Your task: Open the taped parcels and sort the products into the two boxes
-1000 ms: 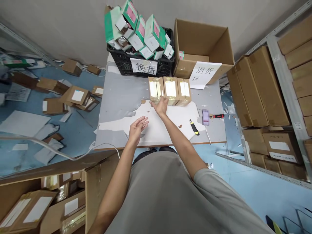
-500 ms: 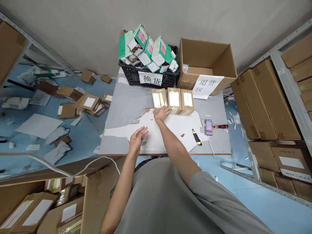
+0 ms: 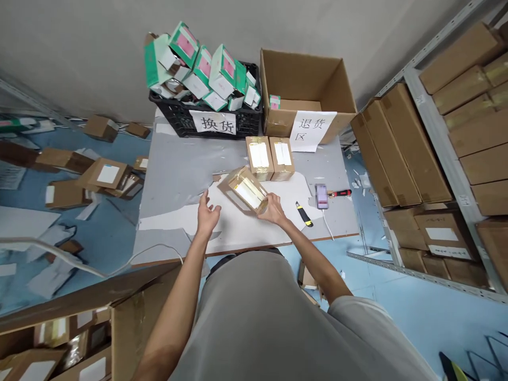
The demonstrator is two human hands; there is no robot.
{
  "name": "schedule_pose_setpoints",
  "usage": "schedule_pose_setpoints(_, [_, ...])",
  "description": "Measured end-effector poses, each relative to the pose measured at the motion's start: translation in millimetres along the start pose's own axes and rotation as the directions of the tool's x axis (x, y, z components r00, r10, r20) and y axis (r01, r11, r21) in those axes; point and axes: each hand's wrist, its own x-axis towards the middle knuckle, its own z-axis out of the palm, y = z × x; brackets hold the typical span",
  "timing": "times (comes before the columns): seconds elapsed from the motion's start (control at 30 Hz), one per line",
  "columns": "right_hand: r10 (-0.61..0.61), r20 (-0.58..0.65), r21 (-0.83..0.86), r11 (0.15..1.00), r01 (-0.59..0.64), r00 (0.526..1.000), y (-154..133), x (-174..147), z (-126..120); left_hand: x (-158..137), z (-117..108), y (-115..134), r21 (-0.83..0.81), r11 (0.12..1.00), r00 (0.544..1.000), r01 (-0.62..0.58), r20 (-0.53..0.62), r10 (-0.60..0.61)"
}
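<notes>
Honestly, R hand (image 3: 273, 209) fingers gripped the tilted box (image 3: 243, 190), L hand (image 3: 208, 216) was open, so 2-handed support seemed best imo.

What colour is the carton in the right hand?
The carton is plain cardboard brown; the head view shows it best.

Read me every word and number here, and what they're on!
"换货": paper sign on black plastic crate.
"退货区": paper sheet on open cardboard box.
Too small or blurred: writing on the taped carton in the right hand, two cartons beyond it, smartphone, shelf carton and floor parcels.
</notes>
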Motion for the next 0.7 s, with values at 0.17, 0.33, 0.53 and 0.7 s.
schedule_pose_setpoints(0.17, [-0.199, 0.172, -0.021, 0.978, 0.206, 0.965, 37.8, -60.8, -30.6, -10.8, 14.9, -25.5, 0.176, 0.965, 0.940, -0.196, 0.315, 0.134])
schedule_pose_setpoints(0.33, [-0.086, 0.086, 0.107, 0.991, 0.076, 0.993, 60.1, -105.7, -14.1, -53.9, 25.3, -65.6, 0.071, 0.997, 0.935, -0.042, 0.355, 0.014])
schedule_pose_setpoints(0.53, [0.268, 0.111, 0.404, 0.867, -0.290, 0.957, 73.8, -134.3, 35.8, -69.2, 15.1, -103.1, 0.062, 0.984, 0.932, 0.169, 0.315, -0.180])
schedule_pose_setpoints(0.7, [0.348, 0.155, 0.562, 0.739, -0.372, 0.925, 69.2, -132.0, 52.2, -69.8, 16.2, -104.0, 0.164, 0.973, 0.897, 0.160, 0.387, -0.213])
